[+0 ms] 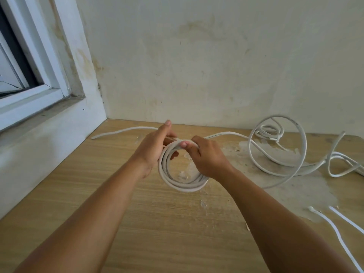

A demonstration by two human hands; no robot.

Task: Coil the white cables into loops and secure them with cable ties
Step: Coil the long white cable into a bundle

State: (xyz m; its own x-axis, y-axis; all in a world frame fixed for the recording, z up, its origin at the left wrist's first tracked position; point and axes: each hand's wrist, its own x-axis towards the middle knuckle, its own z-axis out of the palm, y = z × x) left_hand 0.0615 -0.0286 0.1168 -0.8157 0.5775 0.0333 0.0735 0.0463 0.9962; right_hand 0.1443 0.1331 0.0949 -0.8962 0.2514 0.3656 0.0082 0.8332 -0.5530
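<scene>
A coil of white cable (183, 186) with several turns hangs above the wooden table (98, 184). My left hand (155, 148) holds the coil's left side, index finger pointing up. My right hand (206, 158) pinches the coil's top, thumb pressed on the strands. From the coil one free end (122, 131) runs left along the table. The other stretch (228, 133) runs right into big loose loops (291, 154). A thinner small white coil (269, 132) lies behind those loops near the wall.
The table meets a stained wall at the back and a window sill (39, 123) on the left. More white cable strands (338, 235) lie at the right front. A patch of worn, peeled surface (295, 190) spreads across the table's right side.
</scene>
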